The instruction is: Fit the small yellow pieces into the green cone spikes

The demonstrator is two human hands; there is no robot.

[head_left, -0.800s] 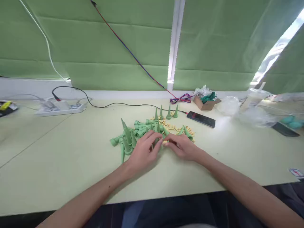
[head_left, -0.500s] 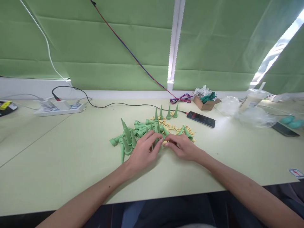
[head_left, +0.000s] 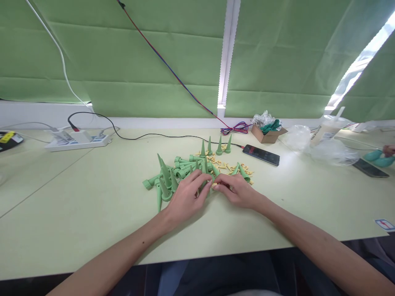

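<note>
My right hand (head_left: 237,190) is closed in a pinch, with a small yellow plastic piece (head_left: 214,185) at its fingertips. Almost touching it, my left hand (head_left: 189,192) has thumb and index finger drawn together; what they grip, if anything, is hidden. Green plastic cone spikes (head_left: 166,174) lie and stand in a pile beside and behind my left hand. Several small yellow pieces (head_left: 230,166) are scattered behind my hands. A pair of green cones (head_left: 243,173) rests among them, just beyond my right hand. Farther back, several cones (head_left: 219,147) stand upright.
A phone (head_left: 261,155) on a black cable lies behind the yellow pieces. Beyond it sits a small cardboard box (head_left: 268,135). A drink cup (head_left: 327,130) in plastic stands at right, near another person's hand (head_left: 389,150). At left is a power strip (head_left: 78,141).
Another person's hand has come into view at the far right edge, on the teal object. My own hands have hardly moved.
</note>
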